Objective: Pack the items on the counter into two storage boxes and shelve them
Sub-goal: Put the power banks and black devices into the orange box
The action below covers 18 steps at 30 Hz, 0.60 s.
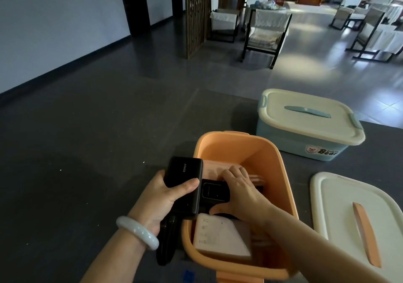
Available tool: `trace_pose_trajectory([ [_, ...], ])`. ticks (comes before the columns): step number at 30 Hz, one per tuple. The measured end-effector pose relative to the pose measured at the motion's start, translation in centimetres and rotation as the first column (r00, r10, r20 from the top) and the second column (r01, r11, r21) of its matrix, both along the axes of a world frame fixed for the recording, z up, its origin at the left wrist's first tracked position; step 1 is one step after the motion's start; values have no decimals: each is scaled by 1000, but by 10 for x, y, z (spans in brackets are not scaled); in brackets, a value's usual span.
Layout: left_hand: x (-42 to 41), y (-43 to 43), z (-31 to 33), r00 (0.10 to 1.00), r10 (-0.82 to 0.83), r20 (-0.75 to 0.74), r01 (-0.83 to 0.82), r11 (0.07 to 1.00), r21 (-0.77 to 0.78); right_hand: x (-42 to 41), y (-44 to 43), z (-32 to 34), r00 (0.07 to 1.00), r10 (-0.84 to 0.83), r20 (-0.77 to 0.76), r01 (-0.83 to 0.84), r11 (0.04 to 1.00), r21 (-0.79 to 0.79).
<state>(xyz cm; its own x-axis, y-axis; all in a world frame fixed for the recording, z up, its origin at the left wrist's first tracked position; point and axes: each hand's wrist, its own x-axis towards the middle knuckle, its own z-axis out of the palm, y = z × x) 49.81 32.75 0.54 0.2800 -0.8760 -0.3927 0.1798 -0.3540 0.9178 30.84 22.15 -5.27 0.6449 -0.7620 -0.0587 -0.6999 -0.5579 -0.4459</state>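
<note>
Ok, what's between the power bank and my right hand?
A small black device in the orange box's opening, partly under the right hand; the head view shows it.

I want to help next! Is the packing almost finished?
About halfway, I'd guess. The blue box has its lid on. The orange box holds several things; the right hand holds a black gadget inside, the left hand grips a black power bank. The loose lid lies beside it; shelving remains.
</note>
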Motion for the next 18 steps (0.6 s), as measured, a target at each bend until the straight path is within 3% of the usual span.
trace_pose_trajectory([
  [12,-2,0,3,1000,22,7,-23,999,23,3,3,1,1000,7,-11,-7,1000,-8],
  [18,-3,2,4,999,35,32,-36,999,25,-2,2,17,997,-38,66,35,998,53],
])
